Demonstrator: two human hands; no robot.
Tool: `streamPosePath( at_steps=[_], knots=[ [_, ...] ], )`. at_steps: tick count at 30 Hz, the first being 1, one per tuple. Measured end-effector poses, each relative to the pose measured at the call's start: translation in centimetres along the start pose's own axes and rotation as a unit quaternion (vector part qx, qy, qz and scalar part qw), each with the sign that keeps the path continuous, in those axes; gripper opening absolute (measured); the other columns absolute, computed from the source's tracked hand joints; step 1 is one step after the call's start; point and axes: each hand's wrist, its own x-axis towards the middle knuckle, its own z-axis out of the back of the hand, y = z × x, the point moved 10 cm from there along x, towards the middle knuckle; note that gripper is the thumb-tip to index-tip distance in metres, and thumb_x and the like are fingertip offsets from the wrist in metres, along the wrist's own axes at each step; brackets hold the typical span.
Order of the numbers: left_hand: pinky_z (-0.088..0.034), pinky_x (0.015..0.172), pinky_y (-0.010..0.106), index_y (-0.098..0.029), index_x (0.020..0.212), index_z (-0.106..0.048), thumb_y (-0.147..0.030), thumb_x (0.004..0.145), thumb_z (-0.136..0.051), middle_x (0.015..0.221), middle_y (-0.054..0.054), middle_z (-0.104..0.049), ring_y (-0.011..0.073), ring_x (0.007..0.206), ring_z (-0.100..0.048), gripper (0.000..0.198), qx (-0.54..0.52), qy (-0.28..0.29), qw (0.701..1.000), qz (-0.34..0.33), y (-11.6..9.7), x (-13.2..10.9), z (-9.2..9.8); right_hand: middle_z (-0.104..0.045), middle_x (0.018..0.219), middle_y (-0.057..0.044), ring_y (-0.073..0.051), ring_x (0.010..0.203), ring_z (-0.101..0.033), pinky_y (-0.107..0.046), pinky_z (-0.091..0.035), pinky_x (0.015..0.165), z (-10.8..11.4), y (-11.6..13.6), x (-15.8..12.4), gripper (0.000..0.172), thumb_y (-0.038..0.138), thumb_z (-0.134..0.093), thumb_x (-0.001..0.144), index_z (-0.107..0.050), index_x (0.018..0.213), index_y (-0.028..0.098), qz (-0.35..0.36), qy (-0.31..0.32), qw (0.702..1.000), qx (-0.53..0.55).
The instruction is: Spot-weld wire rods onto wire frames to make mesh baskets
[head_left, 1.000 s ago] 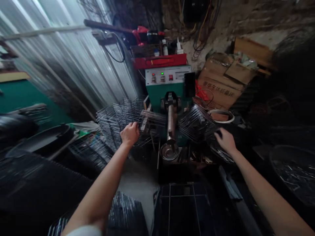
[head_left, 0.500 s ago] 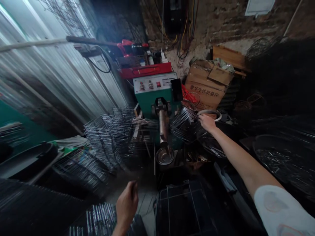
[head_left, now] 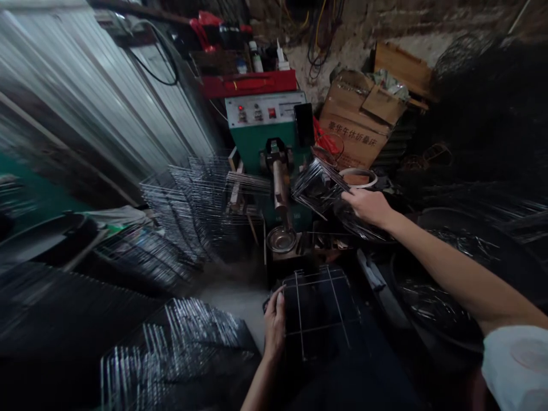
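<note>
In the head view my left hand pinches the left edge of a welded wire grid that lies over dark cloth in front of me. My right hand is stretched forward, fingers closed at the right end of a bundle of bent wires; how many wires it grips is hidden. Between and beyond the hands stands a green machine with a cylindrical metal arm. A small round metal dish sits below the arm's tip.
Stacked wire racks stand left of the machine, and another shiny stack is at the lower left. A black tub with metal pieces is at the right. A cardboard box leans by the wall. A phone is on the machine.
My left hand has moved right and up onto the wire grid's edge. My right hand has closed at the wire bundle's end. The view has tilted down, and a red lamp now glows on the machine.
</note>
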Motion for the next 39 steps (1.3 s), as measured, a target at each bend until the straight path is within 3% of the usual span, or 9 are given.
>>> streamPosePath(
  at_steps=[4, 7, 9, 12, 17, 23, 27, 32, 39],
  knots=[
    [-0.045, 0.107, 0.041, -0.020, 0.118, -0.069, -0.064, 0.089, -0.052, 0.123, 0.010, -0.070, 0.0272, 0.120, -0.061, 0.055, -0.020, 0.012, 1.000, -0.006, 0.5, -0.4, -0.1, -0.068, 0.100, -0.010, -0.023, 0.085, -0.064, -0.028, -0.041, 0.062, 7.6, -0.8, -3.7, 0.023, 0.027, -0.045, 0.098, -0.062, 0.110, 0.018, -0.030, -0.109, 0.990, 0.089],
    [-0.044, 0.107, 0.040, -0.021, 0.117, -0.070, -0.059, 0.091, -0.052, 0.122, 0.010, -0.070, 0.0256, 0.118, -0.062, 0.048, -0.013, 0.000, 1.000, -0.024, 0.2, -0.7, -0.1, -0.069, 0.095, -0.008, -0.021, 0.080, -0.064, -0.031, -0.047, 0.071, 10.7, -2.1, -7.0, 0.025, 0.035, -0.050, 0.097, -0.063, 0.111, 0.018, -0.075, -0.207, 0.941, 0.256],
    [-0.044, 0.106, 0.040, -0.021, 0.115, -0.071, -0.057, 0.091, -0.053, 0.118, 0.010, -0.071, 0.0250, 0.115, -0.063, 0.046, -0.014, -0.016, 0.999, -0.026, 0.1, -0.9, -0.1, -0.069, 0.091, -0.007, -0.020, 0.075, -0.063, -0.031, -0.050, 0.070, 8.3, -1.5, -9.0, 0.030, 0.039, -0.053, 0.095, -0.064, 0.114, 0.017, -0.102, -0.190, 0.895, 0.389],
    [-0.046, 0.103, 0.038, -0.021, 0.115, -0.071, -0.057, 0.091, -0.055, 0.116, 0.010, -0.072, 0.0244, 0.113, -0.064, 0.047, -0.033, -0.031, 0.999, -0.016, 0.2, -1.1, -0.1, -0.070, 0.082, -0.005, -0.019, 0.067, -0.065, -0.031, -0.053, 0.064, -1.0, 3.2, -12.2, 0.042, 0.046, -0.054, 0.094, -0.062, 0.123, 0.017, -0.135, -0.044, 0.829, 0.541],
    [-0.053, 0.092, 0.034, -0.016, 0.117, -0.071, -0.063, 0.092, -0.049, 0.105, 0.010, -0.075, 0.0226, 0.100, -0.069, 0.058, -0.123, -0.013, 0.991, 0.048, 0.3, -2.1, 0.1, -0.067, 0.125, -0.014, -0.029, 0.111, -0.066, -0.041, -0.054, 0.093, -11.6, 9.4, -18.3, 0.053, 0.050, -0.047, 0.095, -0.061, 0.132, 0.014, -0.204, 0.005, 0.800, 0.565],
    [-0.047, 0.105, 0.039, -0.016, 0.130, -0.065, -0.052, 0.086, -0.063, 0.122, 0.011, -0.072, 0.0264, 0.116, -0.065, 0.056, -0.107, 0.016, 0.993, 0.039, -0.6, -2.9, 1.0, -0.060, 0.137, -0.012, -0.028, 0.126, -0.057, -0.043, -0.047, 0.106, -11.9, 10.6, -19.6, 0.055, 0.046, -0.044, 0.097, -0.055, 0.142, 0.016, -0.199, 0.012, 0.797, 0.570],
    [-0.038, 0.116, 0.043, -0.018, 0.130, -0.065, -0.037, 0.087, -0.062, 0.133, 0.008, -0.067, 0.0265, 0.129, -0.057, 0.047, -0.035, 0.070, 0.997, 0.001, -1.0, -2.3, 0.6, -0.071, 0.109, -0.010, -0.024, 0.083, -0.071, -0.038, -0.061, 0.076, -13.0, 11.1, -21.0, 0.060, 0.044, -0.044, 0.097, -0.045, 0.151, 0.018, -0.214, 0.080, 0.777, 0.587],
    [-0.037, 0.117, 0.044, -0.020, 0.134, -0.060, -0.029, 0.085, -0.059, 0.134, 0.005, -0.066, 0.0258, 0.129, -0.057, 0.051, 0.016, 0.119, 0.993, -0.006, -0.9, -1.3, 0.3, -0.057, 0.062, 0.003, -0.015, 0.041, -0.052, -0.026, -0.050, 0.041, -14.5, 12.3, -22.4, 0.066, 0.044, -0.043, 0.097, -0.032, 0.157, 0.018, -0.233, 0.145, 0.744, 0.610],
    [-0.034, 0.119, 0.046, -0.018, 0.138, -0.057, -0.027, 0.079, -0.065, 0.139, 0.007, -0.061, 0.0275, 0.133, -0.054, 0.060, 0.017, 0.180, 0.984, -0.005, -0.8, -1.3, -0.1, -0.069, 0.079, -0.005, -0.021, 0.068, -0.068, -0.033, -0.058, 0.068, -13.5, 12.1, -21.6, 0.062, 0.041, -0.042, 0.096, -0.041, 0.152, 0.014, -0.197, 0.122, 0.797, 0.557]
  ],
)
